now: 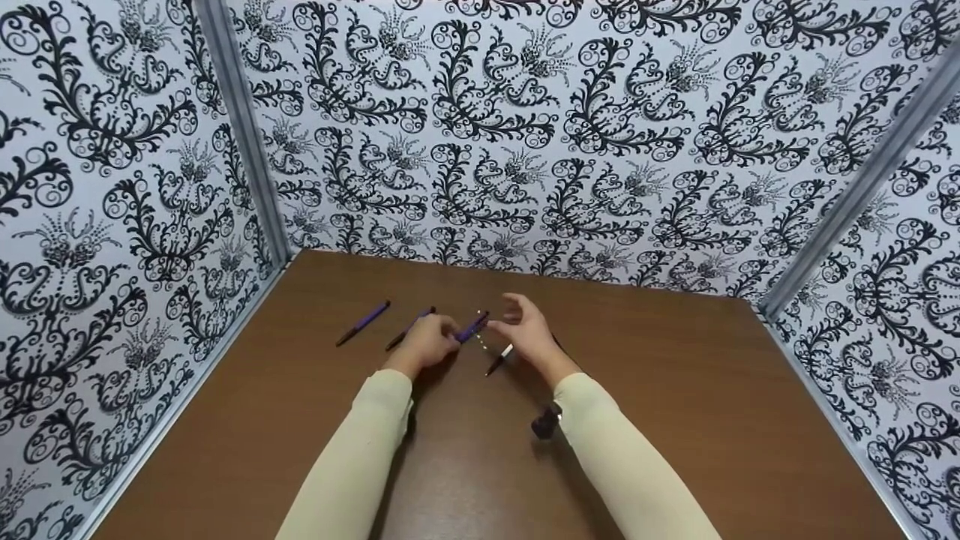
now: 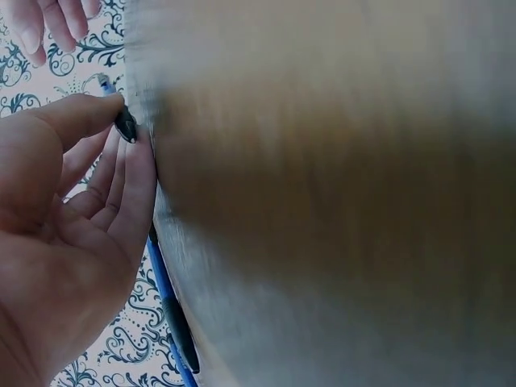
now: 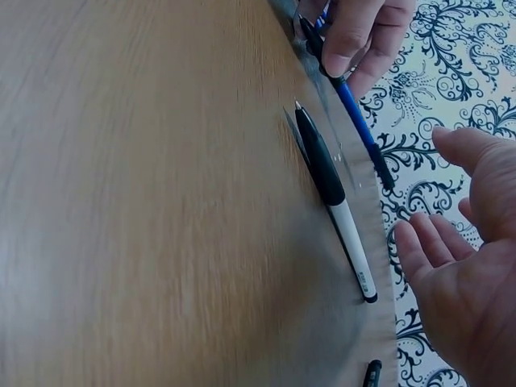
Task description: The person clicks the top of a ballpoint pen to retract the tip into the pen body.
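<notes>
Brown wood-grain table [image 1: 675, 420] boxed in on three sides by walls [image 1: 525, 135] in busy black-and-white swirly floral wallpaper, with plain grey metal strips up the back corners, one left [image 1: 240, 127] and one right [image 1: 862, 187]. Lying flat on the top, over on the left: a purple pen [image 1: 363, 322] and a second purple pen [image 1: 409, 328] just beside it, both slanted the same way, close but not touching. Nearer the middle, a black-and-white pen [image 1: 499, 359] with its tip bare, plus some small dark thing [image 1: 546, 424] further toward the front, too blurry to make out.
</notes>
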`<state>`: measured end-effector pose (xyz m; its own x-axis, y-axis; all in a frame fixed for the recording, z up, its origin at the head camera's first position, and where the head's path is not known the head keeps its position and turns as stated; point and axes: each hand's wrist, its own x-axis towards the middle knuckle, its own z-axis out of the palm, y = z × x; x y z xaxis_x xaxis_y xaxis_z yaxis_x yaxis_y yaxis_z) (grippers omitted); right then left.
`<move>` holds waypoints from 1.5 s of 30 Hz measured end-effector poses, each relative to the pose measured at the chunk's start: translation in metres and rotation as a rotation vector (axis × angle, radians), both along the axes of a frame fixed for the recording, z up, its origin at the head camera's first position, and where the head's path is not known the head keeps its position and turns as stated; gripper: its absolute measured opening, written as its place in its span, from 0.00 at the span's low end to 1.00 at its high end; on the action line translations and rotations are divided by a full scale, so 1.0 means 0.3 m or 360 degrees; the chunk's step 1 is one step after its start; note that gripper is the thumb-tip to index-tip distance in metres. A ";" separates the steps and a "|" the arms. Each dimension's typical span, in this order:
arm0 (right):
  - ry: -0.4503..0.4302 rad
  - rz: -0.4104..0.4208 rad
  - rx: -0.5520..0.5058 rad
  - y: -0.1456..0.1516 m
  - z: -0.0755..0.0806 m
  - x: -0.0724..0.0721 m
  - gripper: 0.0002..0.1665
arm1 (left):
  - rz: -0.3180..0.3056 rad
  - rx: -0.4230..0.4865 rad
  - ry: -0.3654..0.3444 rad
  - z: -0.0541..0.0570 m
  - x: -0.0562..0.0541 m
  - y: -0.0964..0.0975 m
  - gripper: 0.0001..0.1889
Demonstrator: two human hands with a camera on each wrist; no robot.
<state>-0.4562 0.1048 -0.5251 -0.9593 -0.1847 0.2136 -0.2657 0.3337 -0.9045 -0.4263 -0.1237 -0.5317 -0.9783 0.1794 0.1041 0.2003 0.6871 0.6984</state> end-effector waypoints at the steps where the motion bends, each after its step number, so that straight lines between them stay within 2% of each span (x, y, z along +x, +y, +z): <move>1: 0.0006 -0.0001 0.0005 0.003 0.001 0.000 0.38 | -0.0001 0.0021 -0.0004 0.000 0.000 0.000 0.09; 7: 0.0004 0.0004 -0.0006 0.025 0.022 0.008 0.38 | -0.0024 0.0173 -0.0073 0.011 0.005 0.011 0.09; 12: -0.0016 0.0014 -0.0063 0.040 0.042 0.013 0.38 | -0.0063 0.0256 -0.0081 0.022 0.012 0.026 0.10; 23: -0.0024 -0.0018 -0.0248 0.085 0.063 0.028 0.35 | -0.0166 0.0388 0.0017 0.056 0.051 0.081 0.14; 27: -0.0062 -0.0012 -0.0330 0.103 0.070 0.036 0.34 | -0.0198 0.0426 0.0043 0.054 0.058 0.105 0.13; 33: -0.0103 0.0017 -0.0436 0.116 0.088 0.061 0.37 | -0.0235 0.0492 0.0035 0.055 0.068 0.136 0.11; 45: -0.0057 0.0043 -0.0507 0.118 0.123 0.089 0.36 | -0.0265 0.0704 0.0046 0.070 0.093 0.174 0.12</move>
